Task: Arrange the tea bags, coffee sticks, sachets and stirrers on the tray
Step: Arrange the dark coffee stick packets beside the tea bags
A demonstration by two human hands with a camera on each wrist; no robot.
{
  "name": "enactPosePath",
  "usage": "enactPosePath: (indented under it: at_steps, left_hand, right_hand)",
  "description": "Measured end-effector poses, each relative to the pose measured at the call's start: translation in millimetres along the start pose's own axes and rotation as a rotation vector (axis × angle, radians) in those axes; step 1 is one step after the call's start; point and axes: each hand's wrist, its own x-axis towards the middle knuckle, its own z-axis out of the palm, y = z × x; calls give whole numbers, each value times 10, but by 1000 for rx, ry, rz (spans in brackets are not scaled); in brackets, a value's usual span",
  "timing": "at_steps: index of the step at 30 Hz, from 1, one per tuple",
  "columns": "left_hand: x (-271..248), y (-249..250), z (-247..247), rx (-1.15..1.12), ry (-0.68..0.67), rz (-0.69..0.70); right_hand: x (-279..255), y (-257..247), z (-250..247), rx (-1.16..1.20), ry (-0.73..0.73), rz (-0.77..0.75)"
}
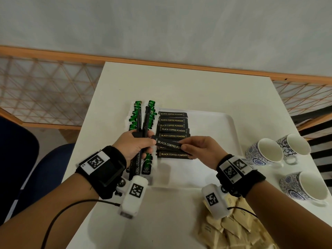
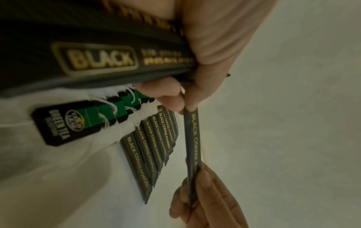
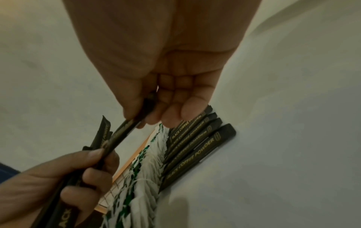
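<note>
Left grip [image 1: 136, 146]: holds coffee sticks [image 1: 142, 126] | right grip [image 1: 199, 150]: pinches one stick [image 1: 168, 144] | head view only: mugs [image 1: 265, 151]

Left hand [image 1: 133, 145] fingers [image 1: 150, 135] hide the bundled coffee sticks' [image 1: 142, 123] middles; tea bags [image 1: 150, 112] beneath partly covered; left-wrist print near fingers blurred.

One coffee stick [image 2: 192, 138] pinched between two hands
Left hand [image 2: 210, 46] also grips a bundle [image 2: 93, 61]; right hand [image 2: 205, 200] pinches its near end

coffee sticks [image 1: 173, 125]: black, rowed flat on white tray [image 1: 231, 133] | tea bags [image 1: 150, 112]: green-tagged, left edge
</note>
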Motion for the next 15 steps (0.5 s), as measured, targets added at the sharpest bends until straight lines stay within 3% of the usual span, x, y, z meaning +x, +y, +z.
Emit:
enactPosePath:
  at_steps: [4, 6, 9, 15]
  left_hand:
    - [-26, 1, 41, 43, -49, -1]
    - [-23, 10, 34, 32, -30, -16]
    - [-29, 40, -15, 44, -4, -62]
    - [-47, 59, -105, 120, -8, -86]
  right_hand:
    - [-9, 13, -32, -156, 58, -11]
    - [7, 39, -84, -385, 96, -9]
    - [7, 72, -119, -703, 13, 46]
    - [20, 83, 62, -715, -46, 98]
